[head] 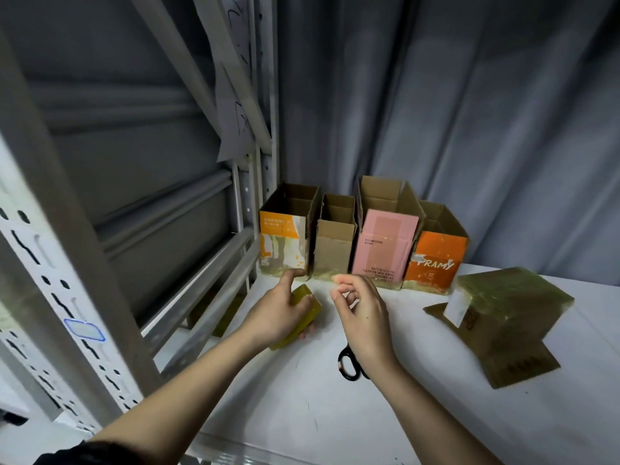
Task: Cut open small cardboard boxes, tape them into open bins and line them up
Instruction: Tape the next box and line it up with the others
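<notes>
My left hand (278, 313) is curled round the tape roll (302, 317), thumb stuck up toward the row of bins, with the roll resting low on the white bench (436, 414). My right hand (364, 317) hovers just beside it, fingers loosely bent with thumb and fingertips drawn near each other as if picking at a tape end; whether any tape is actually between them I cannot tell, since clear tape would hardly show here. I judge this to be the taping step, or the pause between bins. Four open bins stand side by side at the back of the bench: an orange-and-white one (285, 243), a plain brown one (333, 250), a pink one (382, 243) and an orange one (434, 260), all with tops open (the pink one stands tallest). Off to the right lies a heavily taped cardboard box (503, 313), tipped on its side and not yet opened, so it looks like the next one to cut. The scissors (350, 364) lie just under my right wrist, half hidden by it. The next move would call for freeing a tape end, or setting the roll down and reaching for the scissors. The bench's left edge meets a metal rack (67, 263) close to my left forearm; open room lies in the near middle and right.
</notes>
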